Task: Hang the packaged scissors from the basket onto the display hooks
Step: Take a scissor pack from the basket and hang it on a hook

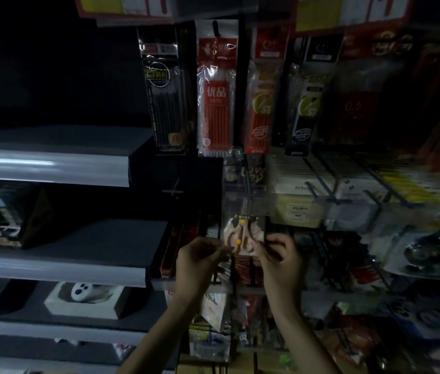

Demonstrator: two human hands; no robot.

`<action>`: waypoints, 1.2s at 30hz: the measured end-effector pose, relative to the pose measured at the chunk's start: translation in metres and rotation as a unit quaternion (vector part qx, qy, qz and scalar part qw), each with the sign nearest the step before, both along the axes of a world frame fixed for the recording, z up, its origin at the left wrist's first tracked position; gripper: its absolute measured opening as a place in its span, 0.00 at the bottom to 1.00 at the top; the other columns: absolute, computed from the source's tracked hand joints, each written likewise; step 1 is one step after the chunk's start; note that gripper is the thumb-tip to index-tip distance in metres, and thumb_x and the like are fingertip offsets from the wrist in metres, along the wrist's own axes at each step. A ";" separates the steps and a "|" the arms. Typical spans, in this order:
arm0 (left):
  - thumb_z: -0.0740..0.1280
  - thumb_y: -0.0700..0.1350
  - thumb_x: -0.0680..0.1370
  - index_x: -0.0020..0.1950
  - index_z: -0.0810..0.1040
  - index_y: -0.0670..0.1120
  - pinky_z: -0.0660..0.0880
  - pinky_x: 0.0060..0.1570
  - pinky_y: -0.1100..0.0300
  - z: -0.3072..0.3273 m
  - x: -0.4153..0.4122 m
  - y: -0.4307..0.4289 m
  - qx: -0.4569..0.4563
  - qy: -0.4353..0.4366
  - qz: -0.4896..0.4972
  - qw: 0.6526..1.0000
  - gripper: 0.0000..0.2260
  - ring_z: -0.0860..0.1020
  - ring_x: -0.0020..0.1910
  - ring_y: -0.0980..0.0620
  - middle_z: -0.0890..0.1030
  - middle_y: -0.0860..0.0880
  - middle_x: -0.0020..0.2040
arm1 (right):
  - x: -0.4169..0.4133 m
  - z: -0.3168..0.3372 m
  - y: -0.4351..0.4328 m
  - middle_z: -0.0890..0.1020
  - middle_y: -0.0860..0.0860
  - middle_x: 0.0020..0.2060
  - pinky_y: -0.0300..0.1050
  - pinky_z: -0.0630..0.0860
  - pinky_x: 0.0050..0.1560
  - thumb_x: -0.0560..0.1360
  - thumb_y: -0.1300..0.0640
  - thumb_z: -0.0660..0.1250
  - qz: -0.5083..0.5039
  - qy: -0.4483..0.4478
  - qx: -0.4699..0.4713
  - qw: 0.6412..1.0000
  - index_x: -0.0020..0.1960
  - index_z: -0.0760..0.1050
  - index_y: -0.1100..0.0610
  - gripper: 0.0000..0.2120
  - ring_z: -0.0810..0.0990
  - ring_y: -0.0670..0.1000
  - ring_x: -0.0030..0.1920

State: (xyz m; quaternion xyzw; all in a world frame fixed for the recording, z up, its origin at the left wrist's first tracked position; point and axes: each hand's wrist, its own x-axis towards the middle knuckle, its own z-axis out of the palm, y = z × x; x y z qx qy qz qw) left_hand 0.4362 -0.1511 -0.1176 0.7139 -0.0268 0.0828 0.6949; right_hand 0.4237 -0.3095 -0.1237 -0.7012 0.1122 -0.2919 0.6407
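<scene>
We hold the packet of scissors (243, 233) up in front of the display, upright, at the middle of the view. Our left hand (200, 256) pinches its left edge with curled fingertips, and our right hand (281, 255) pinches its right edge the same way.

The packet's top edge sits just below a clear label strip (248, 205), and a thin dark hook (248, 184) runs out above that. Whether the packet's hole is on the hook is too blurred to tell.

Right of the packet the hooks are crowded with white boxes (321, 179), close beside it. To its left a dark back panel (194, 179) gives open room, bounded by the ends of the grey shelves (51, 168). Hanging pen packs (214, 103) end well above our hands.
</scene>
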 end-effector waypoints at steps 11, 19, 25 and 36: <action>0.72 0.37 0.81 0.63 0.85 0.46 0.84 0.49 0.59 -0.008 0.031 -0.012 -0.002 -0.021 0.000 1.000 0.12 0.87 0.50 0.53 0.89 0.51 0.52 | 0.036 0.006 0.003 0.86 0.47 0.48 0.33 0.80 0.45 0.80 0.60 0.72 0.002 0.028 -0.004 1.000 0.63 0.83 0.54 0.12 0.85 0.43 0.48; 0.68 0.32 0.82 0.66 0.83 0.49 0.82 0.50 0.65 -0.012 0.046 -0.010 0.040 -0.029 -0.016 0.999 0.17 0.85 0.55 0.60 0.87 0.56 0.56 | 0.052 0.007 0.008 0.85 0.49 0.57 0.27 0.73 0.42 0.80 0.62 0.69 0.052 0.100 -0.005 0.994 0.69 0.78 0.54 0.18 0.83 0.47 0.56; 0.66 0.30 0.81 0.67 0.82 0.49 0.82 0.47 0.64 -0.023 0.059 -0.013 0.047 -0.022 -0.023 0.998 0.19 0.86 0.52 0.59 0.87 0.54 0.56 | 0.064 0.000 0.013 0.84 0.49 0.55 0.30 0.72 0.46 0.78 0.64 0.69 0.048 0.112 -0.005 0.992 0.64 0.78 0.56 0.15 0.82 0.49 0.58; 0.66 0.32 0.82 0.73 0.79 0.46 0.81 0.55 0.64 -0.038 0.078 -0.014 0.043 -0.019 -0.043 0.998 0.20 0.82 0.65 0.54 0.83 0.51 0.67 | 0.074 -0.004 0.011 0.74 0.43 0.59 0.37 0.69 0.58 0.79 0.62 0.70 0.077 0.145 -0.023 0.986 0.75 0.70 0.54 0.26 0.72 0.42 0.63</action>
